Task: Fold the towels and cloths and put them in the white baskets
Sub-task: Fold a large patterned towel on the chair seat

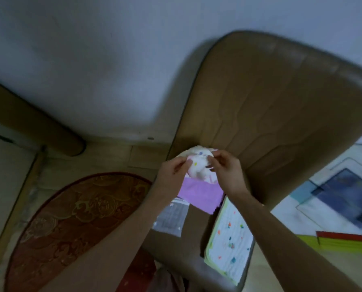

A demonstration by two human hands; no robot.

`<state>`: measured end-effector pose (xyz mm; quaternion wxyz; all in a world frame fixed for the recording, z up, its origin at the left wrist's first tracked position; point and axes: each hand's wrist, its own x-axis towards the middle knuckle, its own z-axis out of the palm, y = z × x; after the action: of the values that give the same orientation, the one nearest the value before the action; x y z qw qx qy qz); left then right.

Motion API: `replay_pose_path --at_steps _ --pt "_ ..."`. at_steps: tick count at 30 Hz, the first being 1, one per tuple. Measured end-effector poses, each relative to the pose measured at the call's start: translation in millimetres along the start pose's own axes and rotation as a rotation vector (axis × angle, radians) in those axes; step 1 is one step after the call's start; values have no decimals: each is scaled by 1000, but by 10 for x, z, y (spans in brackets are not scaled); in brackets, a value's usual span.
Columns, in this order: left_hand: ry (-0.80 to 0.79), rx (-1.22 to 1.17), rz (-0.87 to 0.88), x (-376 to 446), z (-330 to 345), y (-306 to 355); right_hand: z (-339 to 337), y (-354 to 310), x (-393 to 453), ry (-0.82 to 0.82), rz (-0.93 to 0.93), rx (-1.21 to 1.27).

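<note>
Bunched white cloth (199, 163) with coloured dots: soft, fluffy, matt fabric. Purple cloth (201, 196): smooth flat-woven fabric, matt. Folded white dotted towel (230, 237): ribbed, quilted-looking textile, matt. Grey cloth (170, 218): thin fabric, slight sheen, possibly blur. Tan chair back (277, 106): smooth leather-like upholstery, stitched seams, faint gloss. Red rug (70, 218): textured embossed pile, matt. Wall (91, 60): painted, matt.

Four cloths: white spotted cloth (199, 163) mid-frame, purple cloth (203, 196), grey cloth (171, 218), dotted folded cloth (230, 239) lower right. Two hands. One red rug (70, 218) lower left.
</note>
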<state>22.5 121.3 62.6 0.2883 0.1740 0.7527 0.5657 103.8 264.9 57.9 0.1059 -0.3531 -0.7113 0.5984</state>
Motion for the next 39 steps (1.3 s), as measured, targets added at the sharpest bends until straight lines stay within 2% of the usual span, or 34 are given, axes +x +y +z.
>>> replay_pose_path --at_steps 4,7,10,16,21,24,28,30,32,34,36,39 --pt "25 -124 16 -66 -42 800 -175 -682 -475 29 -40 173" --pt "-13 -188 19 -190 3 1382 -372 -908 -812 -31 -132 102" --pt "45 -282 12 -419 61 1965 -508 -1127 -1067 -76 -200 19" --pt "31 -289 165 -999 60 2775 -713 -1667 -1466 107 -305 -28" --pt "24 -310 202 -1376 6 3080 -885 -2022 -1749 330 -371 -150" --pt "-8 -259 263 -1503 -70 3206 -978 -2197 -1885 401 -432 -186" --pt "-73 -193 344 -1598 -298 3298 -1102 -2393 -2090 484 -417 -94" --pt "-70 -59 388 -1641 -469 3269 -1112 -2493 -2202 513 -430 -130" --pt "-57 101 446 -1692 -624 3231 -1075 -2601 -2323 530 -442 -133" --pt "28 257 564 -1720 -771 3193 -1022 -2709 -2443 502 -459 -137" --pt "105 277 643 -1767 -911 3195 -973 -2780 -2558 447 -467 -178" --pt "154 190 613 -1873 -1085 3138 -873 -2758 -2728 375 -411 -276"
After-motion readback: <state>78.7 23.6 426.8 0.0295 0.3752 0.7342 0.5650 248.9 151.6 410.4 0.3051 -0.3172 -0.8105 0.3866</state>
